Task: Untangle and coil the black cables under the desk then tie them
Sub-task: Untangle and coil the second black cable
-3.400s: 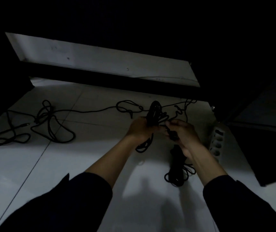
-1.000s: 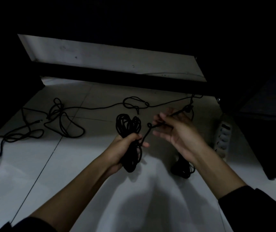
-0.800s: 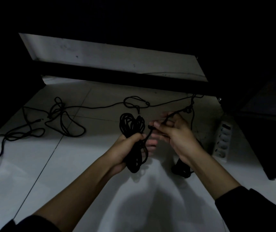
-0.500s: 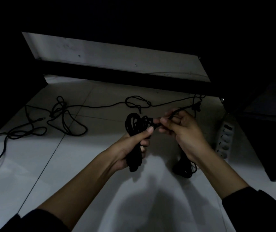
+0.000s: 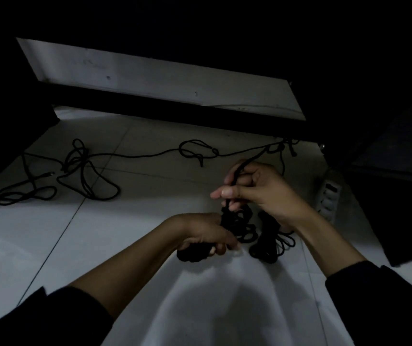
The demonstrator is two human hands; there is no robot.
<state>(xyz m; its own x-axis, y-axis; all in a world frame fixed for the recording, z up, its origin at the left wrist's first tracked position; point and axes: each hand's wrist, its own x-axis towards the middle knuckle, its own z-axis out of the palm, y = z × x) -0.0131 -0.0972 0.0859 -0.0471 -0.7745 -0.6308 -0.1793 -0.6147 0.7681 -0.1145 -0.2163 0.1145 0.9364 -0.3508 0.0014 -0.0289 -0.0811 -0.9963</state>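
Head view. Item: coiled black cable [image 5: 234, 227], held low over the floor [image 5: 100, 233], just beside a second bundle [image 5: 269, 242] lying there. Left hand [image 5: 205, 233] clamped round the coil; right hand [image 5: 257, 187] pinching its free end [image 5: 234, 176]. Handling advice: keep the tail taut and wrap it tightly around the coil's middle. Change: half a second ago the coil stood higher and upright; now lowered. Loose cables [image 5: 85, 176] remain tangled far left.

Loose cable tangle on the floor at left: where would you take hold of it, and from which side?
Grip the loose cable tangle at its knotted middle, where the strands cross, coming from above. It lies flat on the floor tiles, so the wide outer loops would just trail. Both hands look busy with the coil.
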